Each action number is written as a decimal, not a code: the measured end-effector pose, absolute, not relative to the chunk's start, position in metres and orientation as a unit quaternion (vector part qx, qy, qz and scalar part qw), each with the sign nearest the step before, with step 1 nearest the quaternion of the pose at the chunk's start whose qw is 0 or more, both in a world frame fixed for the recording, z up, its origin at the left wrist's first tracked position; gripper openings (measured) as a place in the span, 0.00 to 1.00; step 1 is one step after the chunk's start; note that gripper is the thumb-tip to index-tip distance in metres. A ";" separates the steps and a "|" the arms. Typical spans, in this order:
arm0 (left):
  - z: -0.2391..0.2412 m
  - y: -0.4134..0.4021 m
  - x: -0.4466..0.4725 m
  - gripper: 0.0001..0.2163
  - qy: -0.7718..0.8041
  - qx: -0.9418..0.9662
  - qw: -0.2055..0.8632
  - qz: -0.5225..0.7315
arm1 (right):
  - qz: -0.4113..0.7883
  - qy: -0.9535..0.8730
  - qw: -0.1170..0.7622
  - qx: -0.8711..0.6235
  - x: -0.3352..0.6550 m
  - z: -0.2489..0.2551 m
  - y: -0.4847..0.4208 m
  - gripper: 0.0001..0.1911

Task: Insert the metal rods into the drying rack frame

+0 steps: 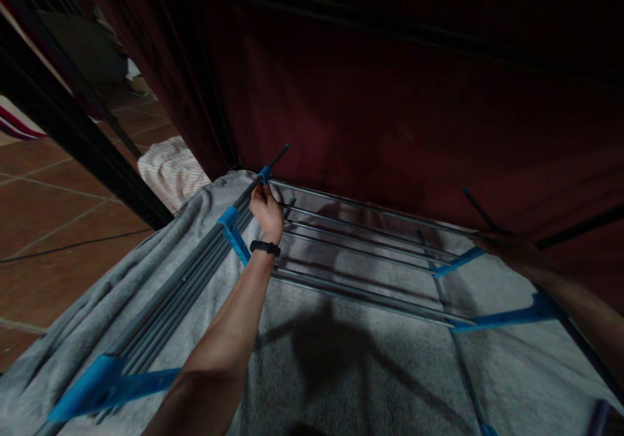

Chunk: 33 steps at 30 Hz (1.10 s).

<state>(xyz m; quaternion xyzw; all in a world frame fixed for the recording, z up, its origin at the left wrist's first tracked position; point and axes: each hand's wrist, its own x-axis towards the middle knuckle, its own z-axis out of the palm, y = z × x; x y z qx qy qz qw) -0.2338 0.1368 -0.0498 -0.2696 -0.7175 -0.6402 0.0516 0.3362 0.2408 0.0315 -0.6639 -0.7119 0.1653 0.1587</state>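
A slim, dark, snug-fitting wristband point(264, 248) was worn around the left wrist, between the bare left hand point(266, 212) and uncovered left forearm point(238, 316), while the right hand point(514, 257) and right forearm point(582, 299) were likewise seen bare, finer detail being lost in shadow.

The left arm point(227, 338) reaches from the near edge toward the far side, left of centre, its bare forearm slanting rightward. The left wrist point(273, 236) runs nearly straight into the left hand point(268, 212), whose fingers point(259, 192) are bent and drawn together. The right arm point(582, 299) enters at the right, angling far and left; the right hand point(511, 255) is dim, its finger pose unclear. The 2 hands are well apart.
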 end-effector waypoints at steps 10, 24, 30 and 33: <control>-0.051 0.139 -0.236 0.11 -0.725 -0.280 0.051 -0.627 | 0.179 -0.706 0.179 -0.661 0.337 0.029 0.239 0.16; -0.056 0.136 -0.238 0.17 -0.703 -0.295 0.080 -0.642 | 0.176 -0.699 0.160 -0.674 0.323 0.039 0.231 0.16; -0.055 0.136 -0.236 0.15 -0.704 -0.292 0.087 -0.641 | 0.164 -0.711 0.158 -0.666 0.329 0.032 0.238 0.18; -0.056 0.135 -0.235 0.15 -0.702 -0.295 0.091 -0.641 | 0.150 -0.707 0.154 -0.674 0.331 0.029 0.241 0.17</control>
